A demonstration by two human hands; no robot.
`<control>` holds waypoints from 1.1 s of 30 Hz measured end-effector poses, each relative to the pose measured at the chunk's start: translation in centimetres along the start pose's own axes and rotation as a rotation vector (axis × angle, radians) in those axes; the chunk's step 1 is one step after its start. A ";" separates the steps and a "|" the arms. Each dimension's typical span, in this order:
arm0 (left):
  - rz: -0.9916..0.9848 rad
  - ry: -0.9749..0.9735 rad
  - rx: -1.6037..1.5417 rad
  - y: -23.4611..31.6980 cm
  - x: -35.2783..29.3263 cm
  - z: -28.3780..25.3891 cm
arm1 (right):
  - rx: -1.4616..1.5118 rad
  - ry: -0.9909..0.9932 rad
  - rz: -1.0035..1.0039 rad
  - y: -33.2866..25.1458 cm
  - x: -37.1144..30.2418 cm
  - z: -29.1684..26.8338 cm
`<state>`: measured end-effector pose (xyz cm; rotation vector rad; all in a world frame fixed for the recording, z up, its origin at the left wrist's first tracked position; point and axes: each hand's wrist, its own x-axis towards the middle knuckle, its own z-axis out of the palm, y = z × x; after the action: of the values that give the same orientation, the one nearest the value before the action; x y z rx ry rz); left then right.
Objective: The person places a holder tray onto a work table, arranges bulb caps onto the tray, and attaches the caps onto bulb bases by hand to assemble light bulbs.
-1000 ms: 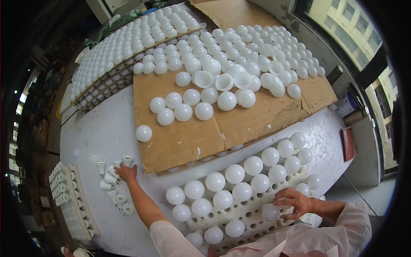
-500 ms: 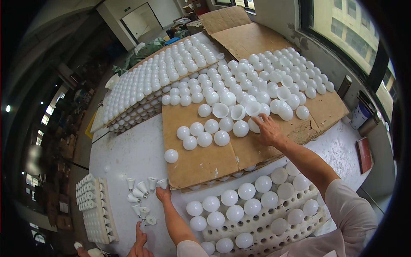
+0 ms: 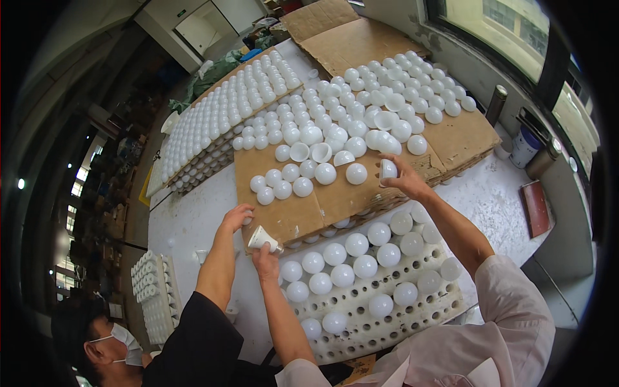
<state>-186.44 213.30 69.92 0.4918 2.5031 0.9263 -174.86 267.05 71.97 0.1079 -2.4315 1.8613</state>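
Base (image 3: 259, 238) is pinched in the left hand (image 3: 265, 263), dome (image 3: 387, 170) in the right hand (image 3: 406, 179); the base could be knocked by the nearby co-worker's hand (image 3: 236, 218).

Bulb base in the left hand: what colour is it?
The bulb base in the left hand is white; the head view shows it best.

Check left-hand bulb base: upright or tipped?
Tipped: the bulb base slants in the left hand, its narrow metal end toward the right.
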 end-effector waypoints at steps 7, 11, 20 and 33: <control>0.308 0.099 -1.574 21.6 -8.6 26.1 | 0.642 -0.203 0.041 -0.1 -13.0 -5.4; 0.282 -0.070 -1.412 29.4 -11.0 31.1 | 0.659 -0.289 0.041 -1.1 -18.5 -6.7; 0.099 -0.167 -0.937 36.8 -15.6 34.0 | 0.247 -0.399 -0.223 -1.3 -25.8 -7.7; 0.035 -0.213 -0.615 38.0 -17.9 35.4 | -0.046 -0.578 -0.288 -2.6 -27.8 -8.6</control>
<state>-146.85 250.83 76.05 0.4009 1.8916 1.4899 -146.76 274.95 73.80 1.0659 -2.5939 1.8236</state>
